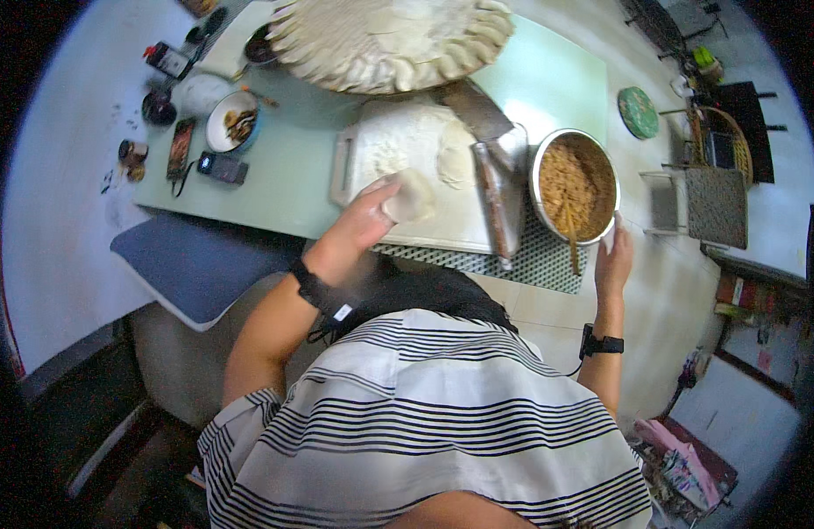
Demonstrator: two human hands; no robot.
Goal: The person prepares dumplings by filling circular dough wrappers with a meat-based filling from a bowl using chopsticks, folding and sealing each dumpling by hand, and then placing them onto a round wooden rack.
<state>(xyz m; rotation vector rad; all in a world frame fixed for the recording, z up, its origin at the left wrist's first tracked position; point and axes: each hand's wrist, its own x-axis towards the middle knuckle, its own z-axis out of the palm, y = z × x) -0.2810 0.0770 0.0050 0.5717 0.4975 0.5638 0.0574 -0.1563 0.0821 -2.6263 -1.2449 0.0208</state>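
Note:
My left hand point(370, 215) holds a thin round dough wrapper point(410, 196) above the floured white board point(420, 231). At the right, my right hand point(615, 248) is at the lower rim of a steel bowl point(538, 198) of minced filling point(565, 178); its fingers are partly hidden, so its grip is unclear. A pair of chopsticks point(571, 241) leans in the filling. More flat dough point(456, 159) lies on the board, with loose flour to its left. A rolling pin point(491, 205) rests along the board's right side, below a broad metal cleaver blade point(476, 109).
A large round tray of dumplings point(380, 82) stands behind the board. At the left are a bowl with dark food remains point(212, 125), a phone point(180, 149), a dark device with a small display point(223, 168) and jars. A blue-topped stool point(202, 264) stands by the table's front edge.

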